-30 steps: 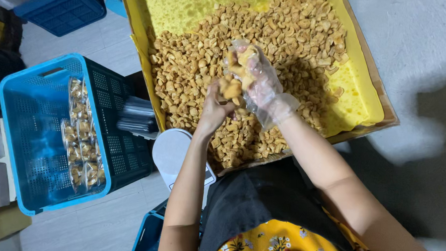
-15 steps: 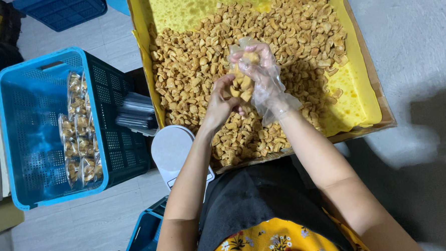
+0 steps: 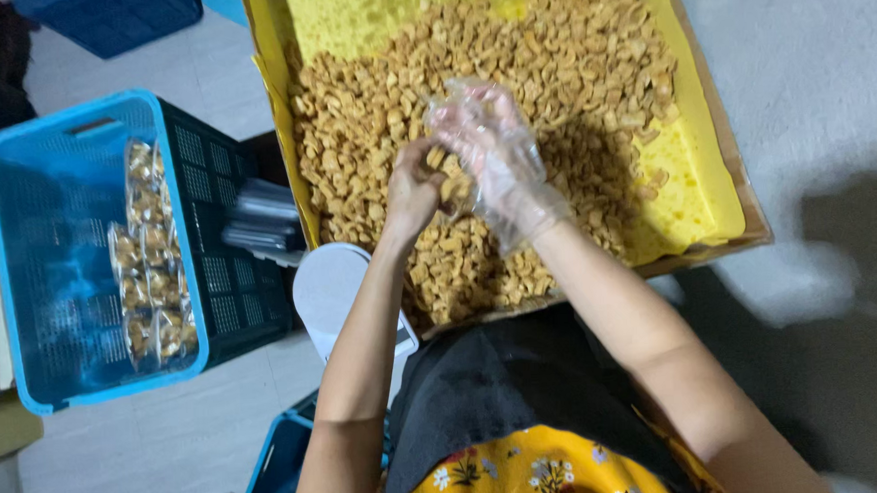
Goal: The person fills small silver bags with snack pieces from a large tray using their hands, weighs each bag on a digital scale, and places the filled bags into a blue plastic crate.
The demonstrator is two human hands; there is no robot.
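Change since earlier frames: both hands sit a little lower over the tray than a second ago; the bag is held less upright, and the snack pieces once showing in the upper part of it are now down between the two hands.
Apron and dress: black apron (image 3: 524, 391) over a yellow flowered dress (image 3: 537, 474), nearest the camera at the bottom edge.
Weighing scale: round white scale (image 3: 337, 285) just beside the left forearm, between the tray and the blue crate.
Left hand: bare left hand (image 3: 413, 188) over the tray, fingers clenched around a few snack pieces at the mouth of the bag.
Right hand: right hand (image 3: 489, 151) in a clear plastic glove, fingers grasping the clear bag (image 3: 462, 107), touching the left hand.
Bag location: held above the middle of the tray, over the heap of snacks; how full it is cannot be told.
Tray: large flat tray (image 3: 720, 155) lined with yellow paper, resting on the floor (image 3: 805, 63), covered with golden fried snack pieces (image 3: 569, 63).
Empty bags: stack of clear bags (image 3: 260, 225) between tray and crate.
Blue crate: blue crate (image 3: 26, 284) to the left, holding a row of filled snack packets (image 3: 148, 259).
Far corner: a second blue crate (image 3: 113, 19) at the top left.
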